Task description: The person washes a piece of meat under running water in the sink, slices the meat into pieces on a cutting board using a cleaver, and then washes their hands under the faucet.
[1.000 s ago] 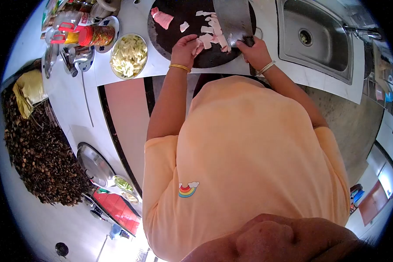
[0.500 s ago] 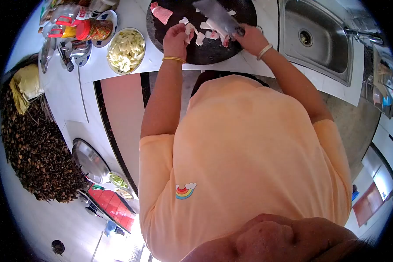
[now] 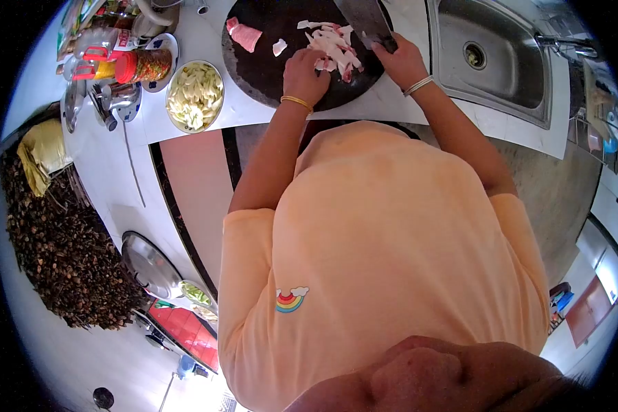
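Note:
My right hand (image 3: 400, 63) grips the handle of a cleaver (image 3: 362, 19), its broad blade slanting up and left over the round dark chopping board (image 3: 261, 75). My left hand (image 3: 307, 77) has its fingers curled against the left edge of a pile of sliced fatty meat (image 3: 335, 47); the fingertips are partly hidden. A larger pink piece of meat (image 3: 244, 34) lies at the board's upper left. Between it and the pile is one small pale scrap of meat (image 3: 279, 47).
Left of the board stands a bowl of pale sliced vegetables (image 3: 195, 96). Beyond it are a red-lidded jar (image 3: 143, 66) and several other containers. A steel sink (image 3: 491, 89) with a faucet (image 3: 568, 45) is on the right. A metal lid (image 3: 151, 264) lies at lower left.
My left hand has moved right and down to the pile, leaving a small scrap behind. The meat pieces are gathered closer together. The cleaver has shifted right, off the meat.

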Demonstrator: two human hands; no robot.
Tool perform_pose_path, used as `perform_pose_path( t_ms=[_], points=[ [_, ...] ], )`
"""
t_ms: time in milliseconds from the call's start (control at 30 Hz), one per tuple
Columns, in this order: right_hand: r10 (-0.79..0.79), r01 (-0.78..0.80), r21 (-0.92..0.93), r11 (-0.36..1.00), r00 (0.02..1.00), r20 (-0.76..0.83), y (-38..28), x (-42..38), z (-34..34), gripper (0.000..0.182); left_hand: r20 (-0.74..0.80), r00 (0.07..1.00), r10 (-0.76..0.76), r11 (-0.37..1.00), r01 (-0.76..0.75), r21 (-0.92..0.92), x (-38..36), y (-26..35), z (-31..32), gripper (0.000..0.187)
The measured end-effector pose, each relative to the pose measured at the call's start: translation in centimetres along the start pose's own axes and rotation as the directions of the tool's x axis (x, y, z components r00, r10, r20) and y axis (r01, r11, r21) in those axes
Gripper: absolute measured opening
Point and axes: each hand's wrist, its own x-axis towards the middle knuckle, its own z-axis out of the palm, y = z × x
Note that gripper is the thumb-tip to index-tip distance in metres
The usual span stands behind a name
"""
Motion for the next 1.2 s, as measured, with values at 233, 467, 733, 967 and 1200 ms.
perform_pose_path(
  t_ms=[233,467,733,967,1200],
  points=[
    [-0.179,0.178,-0.185,0.966,0.984,0.014,-1.8,-2.1,-1.1,0.038,-0.386,0.873,-0.297,0.936,0.186,-0.299,0.4,-0.8,-2.6,0.028],
    [-0.368,0.437,-0.401,0.805,0.898,0.242,-1.3,-2.8,-0.6,0.039,-0.532,0.835,0.141,0.986,-0.072,0.148,2.1,3.2,-7.4,0.026],
    [-0.051,0.045,0.080,0.996,0.996,0.067,-1.5,-3.2,0.0,0.036,-0.597,0.693,-0.405,0.911,0.256,-0.322,1.4,-2.3,-6.3,0.022],
    [-0.039,0.153,-0.175,0.973,0.850,0.526,-3.1,-3.4,-2.8,0.024,-0.280,0.747,-0.603,0.789,0.508,-0.344,0.5,-11.5,-1.3,0.023],
    [-0.015,0.275,-0.377,0.884,0.824,0.566,-2.4,-1.7,-2.6,0.030,-0.045,0.868,-0.495,0.869,0.493,-0.050,3.6,-7.4,-1.7,0.025]
  ],
)
